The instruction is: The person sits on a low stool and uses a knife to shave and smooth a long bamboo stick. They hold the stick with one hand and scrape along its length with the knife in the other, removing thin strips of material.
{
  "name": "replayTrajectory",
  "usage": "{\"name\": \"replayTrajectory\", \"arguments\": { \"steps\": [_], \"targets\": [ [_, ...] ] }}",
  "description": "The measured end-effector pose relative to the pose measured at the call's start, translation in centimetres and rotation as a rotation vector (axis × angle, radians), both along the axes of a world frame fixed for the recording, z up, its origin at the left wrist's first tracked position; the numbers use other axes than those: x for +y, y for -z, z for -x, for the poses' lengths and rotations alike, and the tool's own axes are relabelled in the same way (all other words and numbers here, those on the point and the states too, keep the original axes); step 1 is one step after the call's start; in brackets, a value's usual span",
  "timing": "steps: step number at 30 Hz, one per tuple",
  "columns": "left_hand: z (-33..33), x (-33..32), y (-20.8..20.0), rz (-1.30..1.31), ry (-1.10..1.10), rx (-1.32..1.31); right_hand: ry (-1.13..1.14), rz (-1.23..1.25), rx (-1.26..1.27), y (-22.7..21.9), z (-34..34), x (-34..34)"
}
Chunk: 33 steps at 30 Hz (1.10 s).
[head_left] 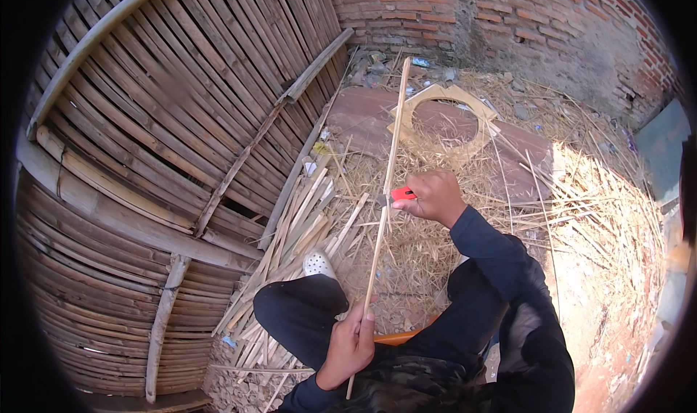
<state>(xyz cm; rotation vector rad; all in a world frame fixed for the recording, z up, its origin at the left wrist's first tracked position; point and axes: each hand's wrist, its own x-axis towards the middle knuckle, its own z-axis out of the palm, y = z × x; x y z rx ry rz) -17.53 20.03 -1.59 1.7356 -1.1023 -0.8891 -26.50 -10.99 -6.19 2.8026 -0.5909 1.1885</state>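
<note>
A long, thin bamboo strip [397, 130] runs from my lap up toward the far wall. Near its lower end my left hand [349, 345] is closed round it. About midway along the strip, my right hand [434, 196] grips a red-handled utility knife [401, 194]. The knife's dark blade lies against the strip, crossing it. Thin shavings [414, 250] cover the ground beneath my hands. The fingers of my right hand partly hide the knife's handle.
A slatted bamboo wall [167, 115] rises on the left, with split bamboo pieces [290, 224] piled along its foot. Ahead lie a board with a round hole [479, 108] and brown sheets [361, 115]. A brick wall [406, 14] closes the far side.
</note>
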Motion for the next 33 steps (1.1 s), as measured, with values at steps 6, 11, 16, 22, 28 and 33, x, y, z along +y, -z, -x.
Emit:
{"name": "replayTrajectory", "arguments": {
  "steps": [6,11,16,22,28,33],
  "targets": [
    [0.3,1.3,-0.5,-0.097,0.068,0.015,0.763,-0.265,0.064,1.1,0.5,-9.0],
    [-0.2,3.6,1.5,-0.023,0.16,0.12,0.696,-0.574,-0.142,0.1,5.1,-14.5],
    [-1.3,1.5,2.2,0.053,0.007,0.337,0.441,-0.704,0.005,2.8,3.7,-7.6],
    [-0.6,0.6,2.0,0.088,-0.041,0.308,-0.129,-0.235,-0.158,0.1,1.9,-1.2],
    [0.1,0.8,1.0,0.051,-0.027,0.115,-0.166,0.005,-0.086,-1.2,0.2,0.1],
    [-0.2,1.7,1.3,0.0,0.011,-0.002,0.07,0.0,-0.083,-1.1,-0.2,-4.2]
  ]
}}
